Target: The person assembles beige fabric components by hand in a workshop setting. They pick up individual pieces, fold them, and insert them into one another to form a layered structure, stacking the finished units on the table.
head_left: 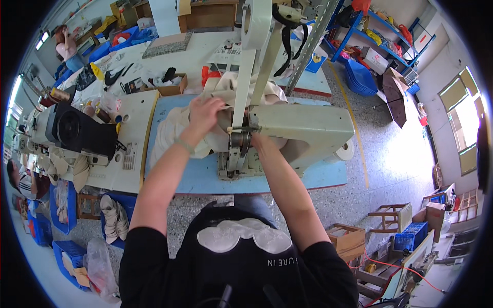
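Observation:
A pale green industrial sewing machine (313, 120) stands on a light blue table. Cream fabric (172, 128) is bunched on its left side and behind it. At the left of the machine's head, my left hand (204, 114) has its fingers bent and closed on the cream fabric. My right hand (258, 139) reaches in under the machine's arm, close behind the needle area. The machine's head hides most of its fingers. A white tape (247, 77) runs down from a reel (257, 23) to the front of the head.
A blue tabletop (205, 182) carries the machine, with a white roll (345, 150) at its right. Left stands a black machine (77, 128) on a white table. A cardboard box (174, 86) lies beyond. Blue bins (359, 77) and a stool (393, 218) are on the right.

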`<state>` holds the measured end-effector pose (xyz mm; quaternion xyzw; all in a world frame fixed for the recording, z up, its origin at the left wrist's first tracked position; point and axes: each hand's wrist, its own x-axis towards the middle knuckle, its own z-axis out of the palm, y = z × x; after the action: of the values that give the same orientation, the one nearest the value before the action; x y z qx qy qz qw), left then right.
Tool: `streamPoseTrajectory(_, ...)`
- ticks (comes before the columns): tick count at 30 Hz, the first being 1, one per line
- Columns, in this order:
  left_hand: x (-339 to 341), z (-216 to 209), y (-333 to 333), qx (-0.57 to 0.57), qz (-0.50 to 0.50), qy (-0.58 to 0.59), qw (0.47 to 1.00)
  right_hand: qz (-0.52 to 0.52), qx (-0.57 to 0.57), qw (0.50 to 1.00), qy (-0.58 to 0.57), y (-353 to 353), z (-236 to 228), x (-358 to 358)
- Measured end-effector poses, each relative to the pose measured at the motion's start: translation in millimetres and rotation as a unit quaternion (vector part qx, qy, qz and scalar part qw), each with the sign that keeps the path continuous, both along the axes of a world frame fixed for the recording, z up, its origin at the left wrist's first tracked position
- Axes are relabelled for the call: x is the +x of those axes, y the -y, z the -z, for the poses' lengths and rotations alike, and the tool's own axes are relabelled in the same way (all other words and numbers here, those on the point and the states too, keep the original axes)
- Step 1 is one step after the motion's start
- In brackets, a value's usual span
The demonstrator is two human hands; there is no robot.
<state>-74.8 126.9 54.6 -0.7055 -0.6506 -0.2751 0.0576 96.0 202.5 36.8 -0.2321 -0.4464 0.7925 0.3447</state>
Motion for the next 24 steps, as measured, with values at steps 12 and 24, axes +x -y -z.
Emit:
streamPoseTrajectory(12, -39.7, -81.4, 74.6, 0.142, 0.041, 0.315, 0.937, 0.164, 0.563, 0.703, 0.403, 26.7, 43.9, 46.9)
streamPoseTrajectory(24, -113.6, -127.4, 135.1, 0.199, 0.042, 0.524, 0.827, -0.059, 0.353, 0.868, 0.346, 127.4, -46.8, 129.3)
